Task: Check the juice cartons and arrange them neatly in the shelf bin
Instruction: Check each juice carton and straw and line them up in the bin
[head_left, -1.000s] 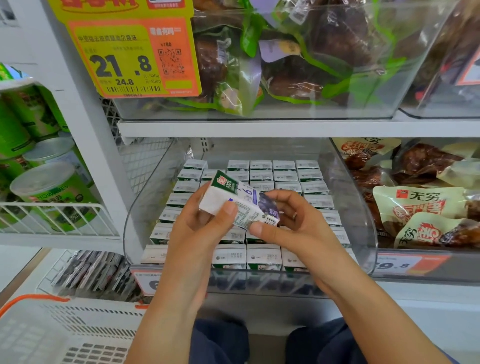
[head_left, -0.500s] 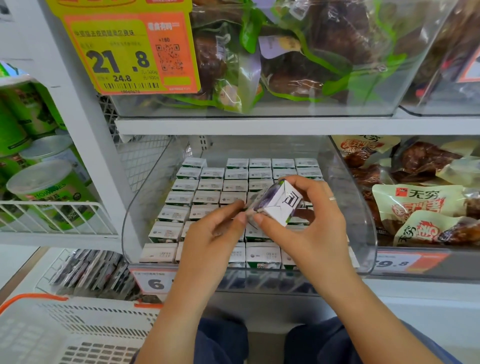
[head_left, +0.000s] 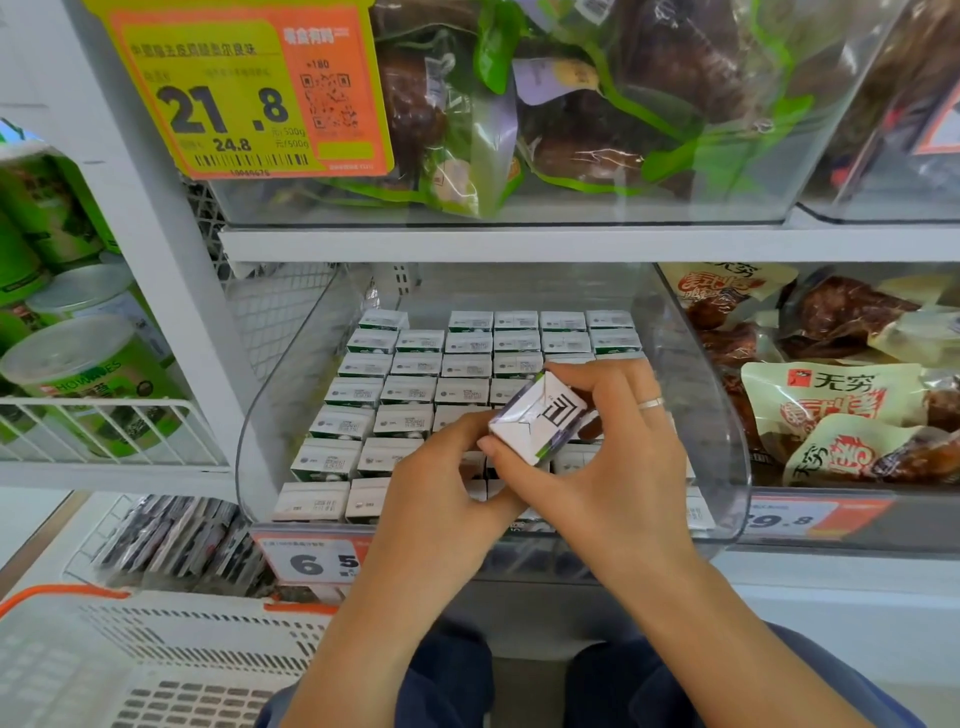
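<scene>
A clear plastic shelf bin (head_left: 270, 415) on the middle shelf holds several rows of small white juice cartons (head_left: 405, 389) standing upright, tops showing. Above the bin's front right part, my right hand (head_left: 597, 467) grips one juice carton (head_left: 540, 415) tilted with its folded white end facing me. My left hand (head_left: 441, 483) is beside it, fingertips touching the carton's lower left edge. Cartons under both hands are hidden.
A white basket with an orange rim (head_left: 130, 649) sits at lower left. Green tins (head_left: 78, 374) stand in a wire rack at left. Packaged snacks (head_left: 831, 395) fill the bin to the right. A bin of bagged food (head_left: 571, 104) and a yellow price tag (head_left: 244, 88) hang above.
The carton was turned from lying sideways in both hands to end-on in my right hand, and moved right and lower over the bin. My left hand shifted from gripping it to touching its edge.
</scene>
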